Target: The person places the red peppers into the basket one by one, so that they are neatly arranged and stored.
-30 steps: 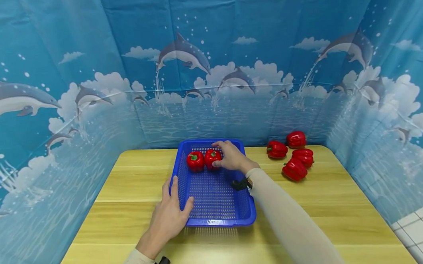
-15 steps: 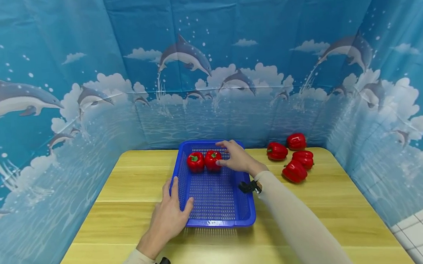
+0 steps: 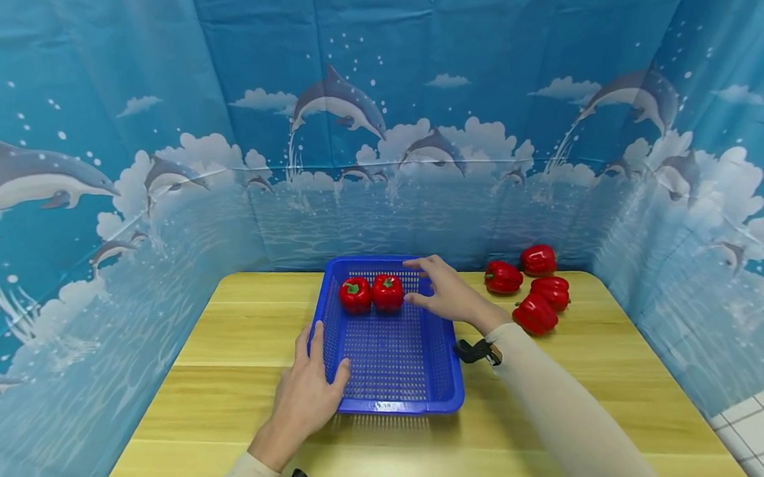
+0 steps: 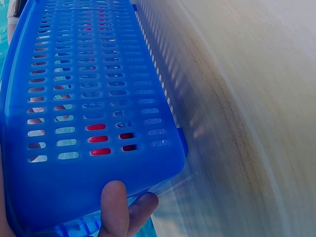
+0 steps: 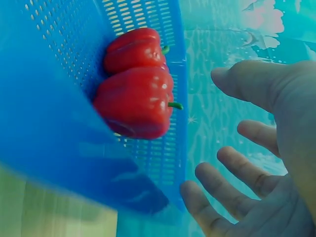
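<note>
Two red bell peppers (image 3: 355,295) (image 3: 388,293) stand side by side, stems up, at the far end of a blue plastic basket (image 3: 400,407). My left hand (image 3: 306,390) holds the basket's left side, thumb over the inner side. In the left wrist view, fingertips (image 4: 114,202) lie against the outer perforated wall. My right hand (image 3: 450,292) hovers over the basket's right rim with thumb and fingers spread, holding nothing, just right of the nearer pepper. The right wrist view shows a gap between this hand (image 5: 256,182) and the bell peppers (image 5: 136,101).
Several more red bell peppers (image 3: 535,314) lie grouped on the wooden table (image 3: 221,391), at the back right beyond the right forearm. A blue dolphin-print curtain (image 3: 380,210) hangs behind the table and along both sides.
My right hand has let go of the right-hand pepper in the basket and drawn away to the right, over the rim. The left hand stays at the basket's side.
</note>
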`<control>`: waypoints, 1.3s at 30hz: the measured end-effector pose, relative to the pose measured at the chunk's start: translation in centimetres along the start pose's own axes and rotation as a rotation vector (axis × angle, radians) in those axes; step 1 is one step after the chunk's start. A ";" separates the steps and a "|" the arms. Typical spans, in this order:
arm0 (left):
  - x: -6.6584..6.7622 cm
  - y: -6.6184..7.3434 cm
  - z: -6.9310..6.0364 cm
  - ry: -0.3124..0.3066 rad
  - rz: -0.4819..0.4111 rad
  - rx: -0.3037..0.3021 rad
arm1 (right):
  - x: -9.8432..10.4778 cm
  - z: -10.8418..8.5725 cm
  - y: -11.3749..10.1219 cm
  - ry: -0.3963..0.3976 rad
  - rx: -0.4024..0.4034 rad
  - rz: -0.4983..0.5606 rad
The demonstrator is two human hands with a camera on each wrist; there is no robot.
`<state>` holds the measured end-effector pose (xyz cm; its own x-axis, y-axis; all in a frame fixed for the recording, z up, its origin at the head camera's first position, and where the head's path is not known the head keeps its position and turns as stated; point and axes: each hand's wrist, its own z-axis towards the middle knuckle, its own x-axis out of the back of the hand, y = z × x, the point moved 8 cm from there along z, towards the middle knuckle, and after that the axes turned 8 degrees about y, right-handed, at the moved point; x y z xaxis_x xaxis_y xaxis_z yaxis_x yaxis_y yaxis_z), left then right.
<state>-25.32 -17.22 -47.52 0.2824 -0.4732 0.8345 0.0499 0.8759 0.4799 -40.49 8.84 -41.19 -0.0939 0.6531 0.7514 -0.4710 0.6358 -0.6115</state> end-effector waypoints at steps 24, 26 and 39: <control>0.1 0.3 -0.2 0.036 0.009 -0.020 | 8.0 -7.4 8.4 0.179 -0.010 -0.185; 0.0 0.3 -0.3 0.036 0.011 -0.016 | 8.4 -8.3 9.5 0.195 -0.027 -0.209; 0.1 0.0 -0.1 0.025 -0.006 -0.005 | 9.8 -11.4 14.7 0.258 -0.090 -0.270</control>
<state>-25.21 -17.22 -47.47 0.3057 -0.4757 0.8248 0.0562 0.8737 0.4831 -38.36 29.28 -45.69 0.2525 0.5322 0.8081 -0.3688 0.8250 -0.4282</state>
